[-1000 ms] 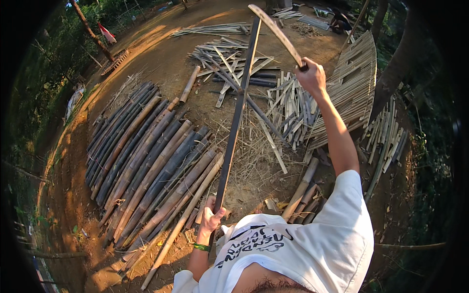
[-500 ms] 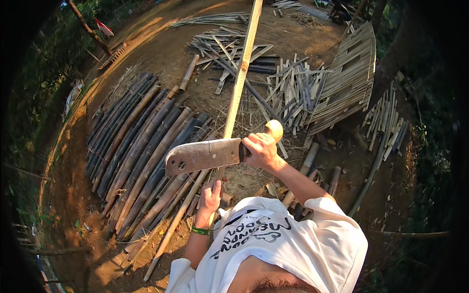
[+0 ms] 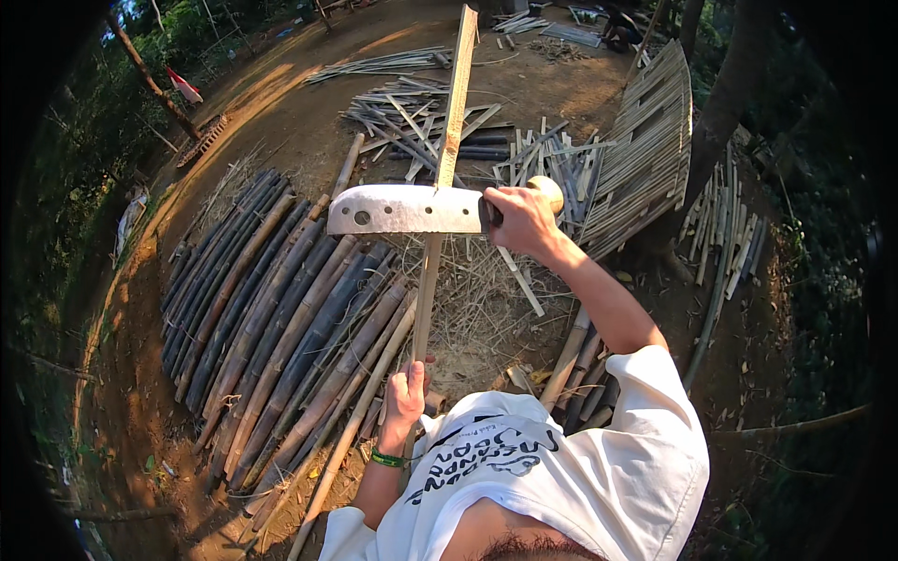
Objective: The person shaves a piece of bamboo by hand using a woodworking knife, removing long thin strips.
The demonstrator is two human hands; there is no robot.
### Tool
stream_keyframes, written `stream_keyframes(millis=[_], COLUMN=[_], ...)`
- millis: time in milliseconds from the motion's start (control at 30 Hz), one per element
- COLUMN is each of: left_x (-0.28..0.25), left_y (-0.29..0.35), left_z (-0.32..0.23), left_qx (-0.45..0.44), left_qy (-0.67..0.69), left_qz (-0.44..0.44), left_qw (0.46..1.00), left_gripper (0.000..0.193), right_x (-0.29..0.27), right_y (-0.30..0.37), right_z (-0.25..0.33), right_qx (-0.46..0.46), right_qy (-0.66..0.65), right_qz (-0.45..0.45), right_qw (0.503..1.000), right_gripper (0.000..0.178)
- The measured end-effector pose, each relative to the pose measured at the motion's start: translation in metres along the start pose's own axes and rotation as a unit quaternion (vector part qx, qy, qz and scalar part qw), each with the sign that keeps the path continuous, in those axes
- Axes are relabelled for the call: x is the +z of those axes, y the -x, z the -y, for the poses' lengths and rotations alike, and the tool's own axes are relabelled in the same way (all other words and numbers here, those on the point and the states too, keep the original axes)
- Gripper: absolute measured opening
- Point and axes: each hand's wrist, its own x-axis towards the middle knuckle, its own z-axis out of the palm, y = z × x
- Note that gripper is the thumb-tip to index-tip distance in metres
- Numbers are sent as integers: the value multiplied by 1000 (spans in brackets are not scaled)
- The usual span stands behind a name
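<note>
A long, pale bamboo strip [image 3: 455,112] stretches away in front of me, its near end gripped by my left hand [image 3: 404,396], with fingers wrapped round it and a green band on the wrist. My right hand [image 3: 522,221] is closed on the handle of a cleaver [image 3: 412,209] with a broad, holed blade and a rounded, light-coloured handle end. The blade lies crosswise over the strip, pointing left, and hides the stretch beneath it. Whether its edge bites into the strip, I cannot tell.
Dark bamboo poles [image 3: 281,299] lie stacked at the left. Split bamboo pieces [image 3: 561,164] are heaped ahead, beside a slatted bamboo panel [image 3: 641,150] leaning near a tree trunk [image 3: 720,112]. More poles [image 3: 582,365] lie close at my right. Dry shavings [image 3: 496,290] cover the ground before me.
My right hand has pushed the cleaver farther away along the strip, and its blade has turned to a brighter angle. My left hand keeps hold of the near end. The view has shifted slightly.
</note>
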Motion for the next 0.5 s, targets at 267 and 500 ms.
stream_keyframes(millis=[267,500], left_x=[-10,-4], left_y=[-7,-16], left_z=[-2,-10], left_qx=[-10,-21], left_qy=[67,90], left_qz=[-1,-15], left_qw=[998,996], left_gripper=[47,59], right_x=[10,5], right_y=[4,-33], right_z=[17,-6], right_qx=[-151,2], right_qy=[1,18], right_qz=[7,-5], right_qw=[989,1000], right_gripper=[28,31])
